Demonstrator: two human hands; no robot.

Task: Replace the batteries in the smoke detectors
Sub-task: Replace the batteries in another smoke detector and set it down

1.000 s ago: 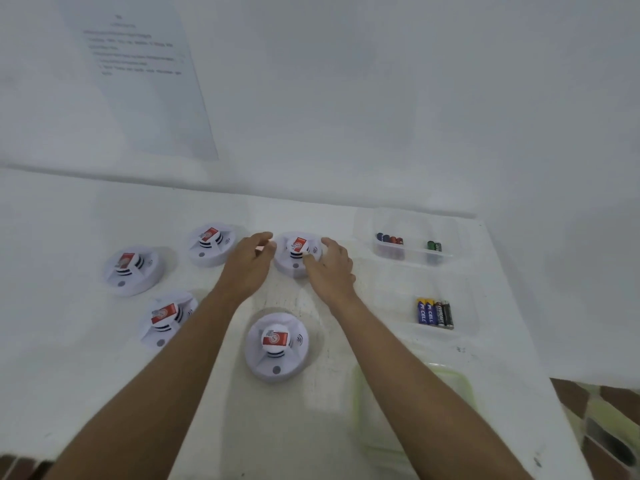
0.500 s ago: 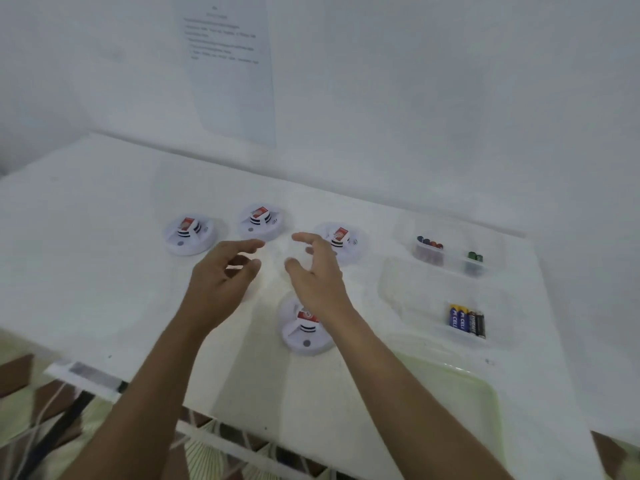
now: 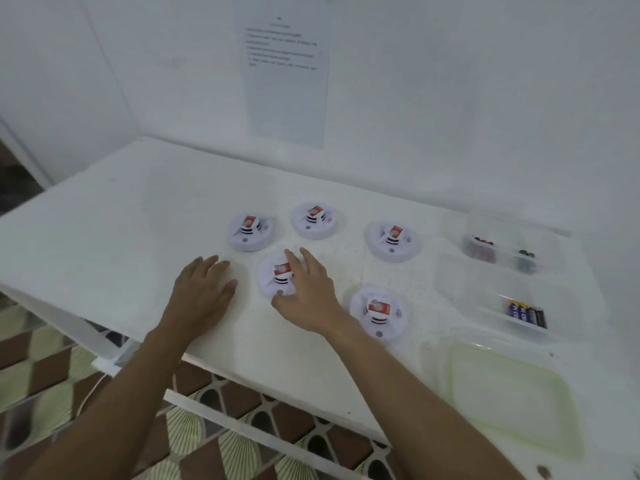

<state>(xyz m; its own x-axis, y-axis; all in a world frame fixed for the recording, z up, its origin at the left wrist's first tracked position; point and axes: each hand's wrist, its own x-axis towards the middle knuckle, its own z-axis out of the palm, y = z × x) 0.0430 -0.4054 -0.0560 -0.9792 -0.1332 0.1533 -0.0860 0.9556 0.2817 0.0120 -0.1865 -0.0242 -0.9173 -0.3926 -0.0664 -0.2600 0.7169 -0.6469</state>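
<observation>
Several white round smoke detectors with red labels lie on the white table (image 3: pixel 138 216). My right hand (image 3: pixel 306 292) lies with straight fingers over the right side of the front-middle detector (image 3: pixel 273 277), its thumb by the detector's near edge. My left hand (image 3: pixel 204 289) is flat and relaxed just left of that detector, holding nothing. Other detectors sit at the back left (image 3: pixel 250 232), back middle (image 3: pixel 313 220), right (image 3: pixel 393 240) and front right (image 3: pixel 379 311). Blue and black batteries (image 3: pixel 526 315) lie in a clear tray at the right.
A second clear tray (image 3: pixel 498 251) at the back right holds more batteries, seen end-on. A pale green lid (image 3: pixel 512 393) lies at the near right corner. A printed sheet (image 3: pixel 287 71) hangs on the wall. The table's front edge runs diagonally near my forearms.
Both hands left the back right detector and moved toward me and left. My right hand now covers the front-middle detector. The view swung to the left.
</observation>
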